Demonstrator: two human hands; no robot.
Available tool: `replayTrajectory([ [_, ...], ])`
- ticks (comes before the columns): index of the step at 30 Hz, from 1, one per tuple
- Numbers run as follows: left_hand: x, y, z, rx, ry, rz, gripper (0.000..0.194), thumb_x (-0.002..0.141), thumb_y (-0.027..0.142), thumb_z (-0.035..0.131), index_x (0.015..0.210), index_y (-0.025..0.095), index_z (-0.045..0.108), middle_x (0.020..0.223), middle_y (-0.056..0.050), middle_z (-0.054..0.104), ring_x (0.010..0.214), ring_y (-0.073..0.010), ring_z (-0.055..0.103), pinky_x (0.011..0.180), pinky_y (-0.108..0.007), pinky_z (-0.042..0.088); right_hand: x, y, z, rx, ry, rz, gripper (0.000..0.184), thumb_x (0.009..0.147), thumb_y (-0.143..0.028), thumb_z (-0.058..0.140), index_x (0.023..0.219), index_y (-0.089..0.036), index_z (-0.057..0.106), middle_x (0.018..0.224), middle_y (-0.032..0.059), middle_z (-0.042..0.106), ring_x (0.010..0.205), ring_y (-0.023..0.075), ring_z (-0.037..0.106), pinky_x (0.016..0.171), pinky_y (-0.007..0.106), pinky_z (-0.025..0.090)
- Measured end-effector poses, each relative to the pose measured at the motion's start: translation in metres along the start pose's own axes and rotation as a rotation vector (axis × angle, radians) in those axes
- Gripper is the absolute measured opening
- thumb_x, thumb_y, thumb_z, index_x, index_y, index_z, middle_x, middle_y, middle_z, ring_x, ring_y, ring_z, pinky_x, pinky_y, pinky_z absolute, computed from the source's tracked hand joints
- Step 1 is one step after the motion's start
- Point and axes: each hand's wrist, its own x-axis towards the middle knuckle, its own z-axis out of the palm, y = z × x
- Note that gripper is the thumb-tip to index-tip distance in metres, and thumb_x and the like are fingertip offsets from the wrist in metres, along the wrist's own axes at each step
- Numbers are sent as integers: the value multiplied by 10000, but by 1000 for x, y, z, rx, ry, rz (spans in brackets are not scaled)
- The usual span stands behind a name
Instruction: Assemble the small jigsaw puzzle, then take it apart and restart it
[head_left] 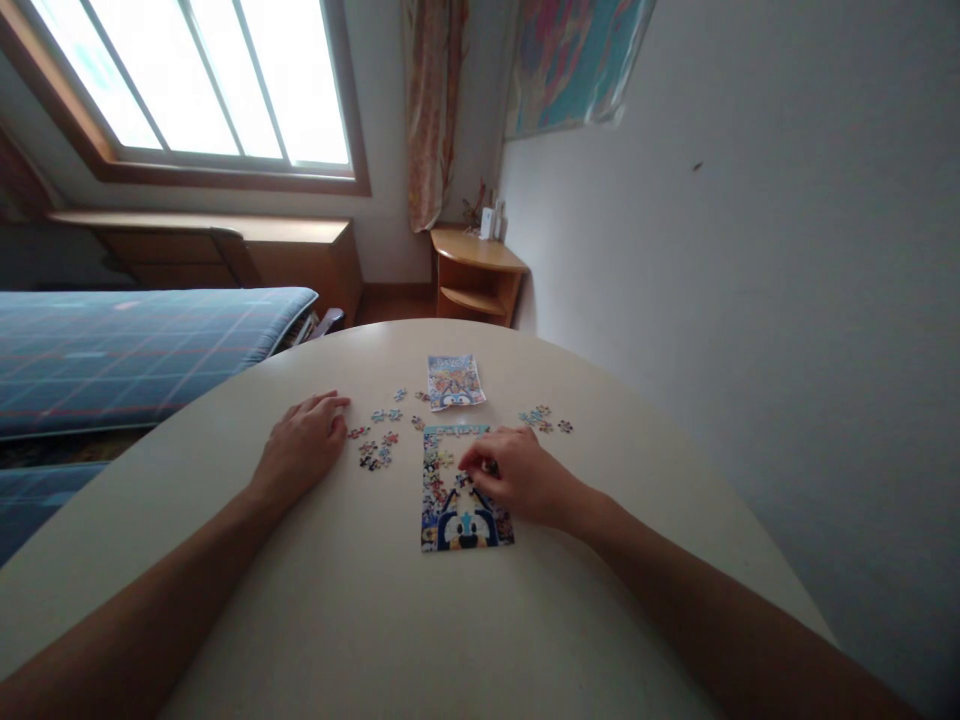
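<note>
A small, partly assembled jigsaw puzzle (461, 515) lies on the round cream table (360, 620). My right hand (517, 475) rests over its middle, fingertips pinched together on a puzzle piece. My left hand (304, 445) lies flat on the table to the left, fingers stretched out, holding nothing. Loose pieces (377, 450) are scattered just right of my left hand, and a second small cluster of pieces (545, 418) lies beyond my right hand. A printed reference picture (454, 381) of the puzzle lies behind the puzzle.
A bed with a blue plaid cover (127, 350) stands left of the table. A wooden corner shelf (474, 272) and a wooden cabinet (225, 250) stand under the window. A white wall runs close along the right.
</note>
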Motion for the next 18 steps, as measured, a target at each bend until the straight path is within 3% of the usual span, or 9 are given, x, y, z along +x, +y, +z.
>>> replayTrajectory([
  [10, 1, -2, 1, 12, -10, 6, 382, 931, 276, 377, 1214, 202, 624, 1384, -71, 584, 1249, -263, 549, 1107, -394, 391, -1, -2, -6, -9, -22, 21, 97, 850, -234, 661, 884, -232, 753, 845, 7, 744, 866, 173, 633, 896, 360, 336],
  [18, 1, -1, 0, 14, -13, 0, 405, 918, 283, 378, 1225, 192, 627, 1391, -74, 579, 1254, -279, 543, 1098, -410, 400, -1, -2, -8, -26, -61, -2, 93, 860, -268, 679, 845, -258, 771, 936, 11, 741, 968, 199, 618, 925, 387, 315],
])
